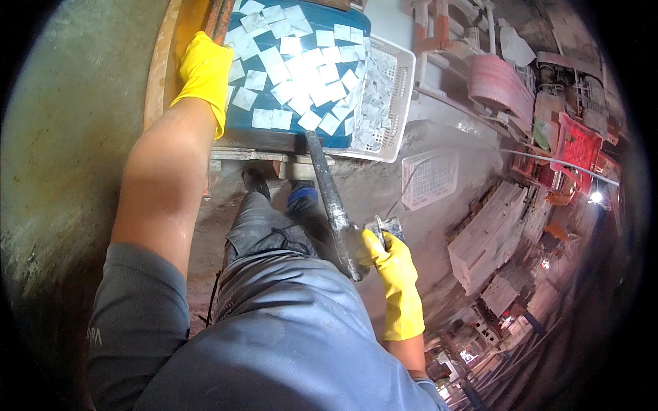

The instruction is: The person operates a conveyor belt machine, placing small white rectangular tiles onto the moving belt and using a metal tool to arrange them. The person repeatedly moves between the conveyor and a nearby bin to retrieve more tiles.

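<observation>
My left hand [205, 72], in a yellow rubber glove, is closed at the end of a rusty orange bar [220, 24]; its fingertips are hidden. Right of it, loose white marble-like tiles [273, 65] are scattered over a blue belt-like surface [236, 129]. My right hand [392, 270], gloved alike, is low beside my body. Its fingers close around a small grey piece [389, 227] whose kind I cannot make out. A dark, scuffed pipe [330, 195] slants from the blue surface's front edge down to that hand; whether they touch is unclear.
A white plastic basket [406, 92] with small tile pieces adjoins the blue surface's right end. Another white basket [430, 179] lies on the floor. Pale stone slabs [486, 236] and a red crate [577, 151] are on the right. A mottled wall-like surface [75, 137] fills the left.
</observation>
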Demonstrator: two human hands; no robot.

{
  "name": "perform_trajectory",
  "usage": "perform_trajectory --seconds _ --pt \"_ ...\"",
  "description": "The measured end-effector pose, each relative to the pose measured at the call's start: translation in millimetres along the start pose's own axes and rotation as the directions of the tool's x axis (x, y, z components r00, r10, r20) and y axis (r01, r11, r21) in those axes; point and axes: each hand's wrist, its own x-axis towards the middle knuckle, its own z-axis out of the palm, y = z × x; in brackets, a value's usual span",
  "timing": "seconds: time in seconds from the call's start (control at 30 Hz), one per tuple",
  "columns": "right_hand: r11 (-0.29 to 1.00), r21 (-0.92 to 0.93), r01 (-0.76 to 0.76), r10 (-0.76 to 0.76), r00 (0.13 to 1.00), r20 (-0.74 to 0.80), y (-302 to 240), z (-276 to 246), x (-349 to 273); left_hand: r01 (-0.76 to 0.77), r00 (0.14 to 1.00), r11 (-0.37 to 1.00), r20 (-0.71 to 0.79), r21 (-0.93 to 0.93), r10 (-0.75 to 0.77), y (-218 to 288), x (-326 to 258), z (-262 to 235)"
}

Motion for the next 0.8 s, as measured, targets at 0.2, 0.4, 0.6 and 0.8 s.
perform_trajectory --seconds 0.2,0.4,0.6,0.8 --pt "1.0 0.002 0.006 -0.006 1.0 -0.004 0 4 -3 0.041 0.999 0.999 -0.004 -0.014 -0.041 2 -3 -1" --pt "0.999 -0.044 0.0 -0.001 0.999 -0.038 -14 8 -10 0.028 1.0 1.0 -0.003 0.001 -0.028 5 -7 -4" --pt "0.996 -0.085 -0.021 0.019 0.999 -0.025 -9 7 -7 0.033 0.999 0.999 -0.006 -0.005 -0.033 5 -6 -3" --pt "0.997 -0.07 -0.036 0.033 0.999 -0.042 -12 11 -11 0.042 0.999 0.999 -0.004 0.002 -0.042 1 -2 -1"
